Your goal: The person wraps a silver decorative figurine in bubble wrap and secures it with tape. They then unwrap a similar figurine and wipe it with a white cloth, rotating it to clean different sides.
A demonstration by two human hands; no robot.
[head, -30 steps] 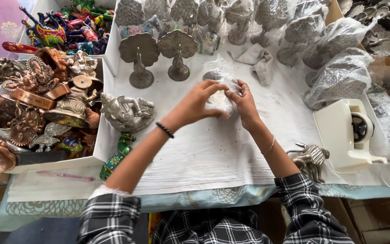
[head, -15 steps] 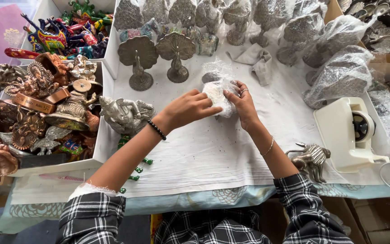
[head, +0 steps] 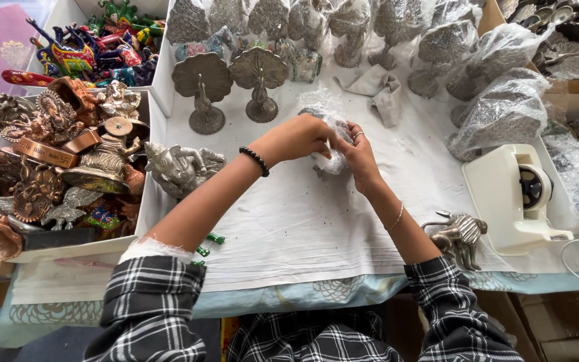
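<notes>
Both my hands meet over the middle of the white cloth (head: 289,221). My left hand (head: 299,137) and my right hand (head: 360,154) grip a small metal figurine wrapped in clear plastic film (head: 333,144), fingers closed around it. A black bead bracelet sits on my left wrist, a thin bangle on my right. Just behind the hands stand two unwrapped metal peacock figures (head: 202,90) (head: 259,77).
A white box (head: 145,228) at left holds several copper and silver statues, with a silver figure (head: 182,167) at its edge. Plastic-wrapped figures (head: 497,114) line the back and right. A white tape dispenser (head: 517,194) and a small metal animal (head: 460,234) sit at right.
My hands have shifted slightly and turned the wrapped piece, pulling the plastic closer around it. Everything else on the cloth stays put.
</notes>
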